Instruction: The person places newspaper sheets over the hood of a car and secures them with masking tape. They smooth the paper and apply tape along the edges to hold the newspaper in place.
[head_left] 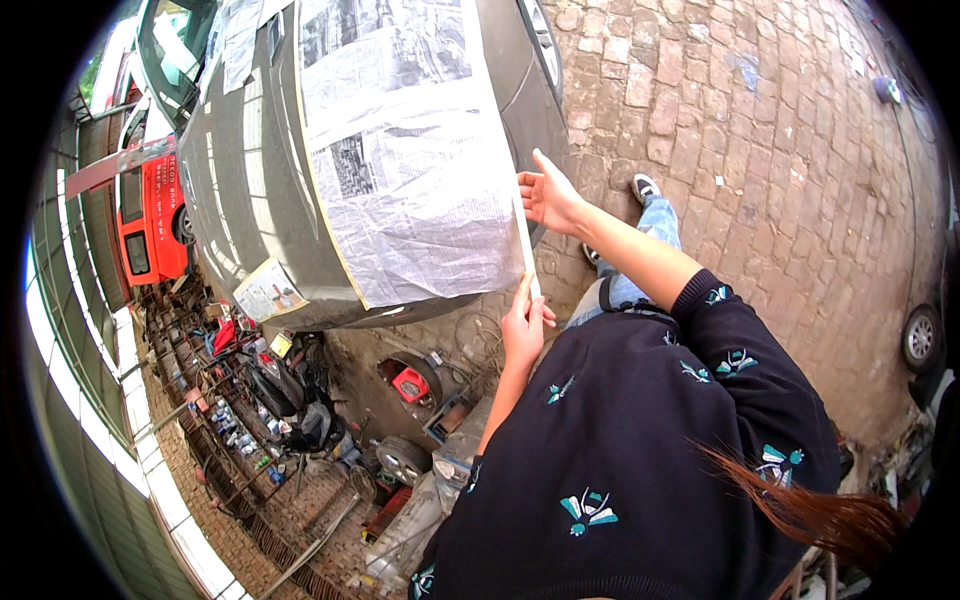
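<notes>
Newspaper sheets [420,215] cover part of a dark grey car's body panel [255,170]. A pale strip of masking tape [522,235] runs along their right edge. My left hand [522,325] is at the lower right corner of the paper, fingers closed on the tape's near end. Farther up, beside the same edge, my right hand [552,195] is open, with its fingers spread and the thumb raised. Its fingertips are close to the tape; whether they touch it I cannot tell. Nothing shows in that palm.
A small printed sheet [270,290] lies on the car's left corner. Past the car stands a red vehicle [155,220]. Tyres [403,460], a red object [410,385] and assorted parts clutter the ground at lower left. Brick paving [740,190] stretches out on the right.
</notes>
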